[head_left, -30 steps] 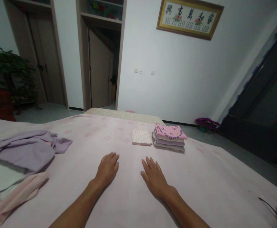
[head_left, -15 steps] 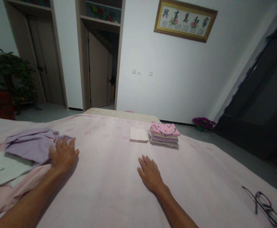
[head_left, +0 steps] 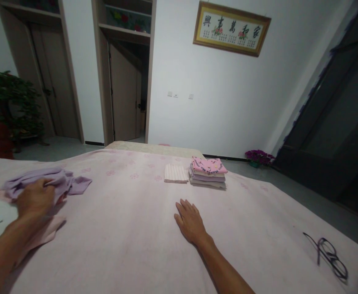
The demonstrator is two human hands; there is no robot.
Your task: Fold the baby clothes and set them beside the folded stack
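Left hand (head_left: 36, 198) pinching crumpled lavender garment (head_left: 52, 176), long axis sideways, well left of folded stack (head_left: 208, 173); right hand (head_left: 191, 222), spread, nearer stack.

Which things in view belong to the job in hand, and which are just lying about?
Apparently in the job:
- lavender garment, in the left hand's grip
- loose white garment and pink garment
- folded stack
- folded striped cloth

Apparently just about:
- eyeglasses
- purple flowers
- leafy plant
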